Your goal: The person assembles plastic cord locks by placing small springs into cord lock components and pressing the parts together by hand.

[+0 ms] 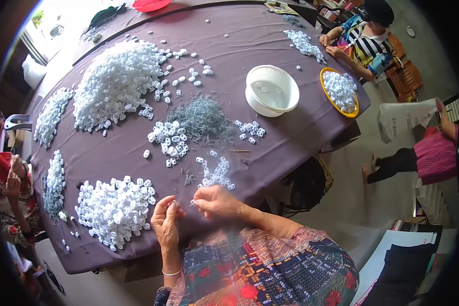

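My left hand point(166, 224) is closed in a pinch at the table's near edge, with what looks like a small white plastic piece between thumb and fingers. Just right of it, my right hand point(218, 203) pinches something tiny and pale at its fingertips, too small to name. The hands are apart. Beyond my right hand lies a small group of white oval plastic pieces with holes point(217, 174). A larger heap of them point(115, 211) sits left of my left hand. Farther off is a pile of thin grey metal bits point(201, 120), perhaps springs.
A big white heap point(117, 84) covers the far left of the brown-clothed table point(290, 145). A white tub point(272, 107) and a yellow-rimmed tray point(357, 104) stand right. One person point(370, 38) works at far right, another point(15, 188) sits left, and a third point(436, 155) holds a bag.
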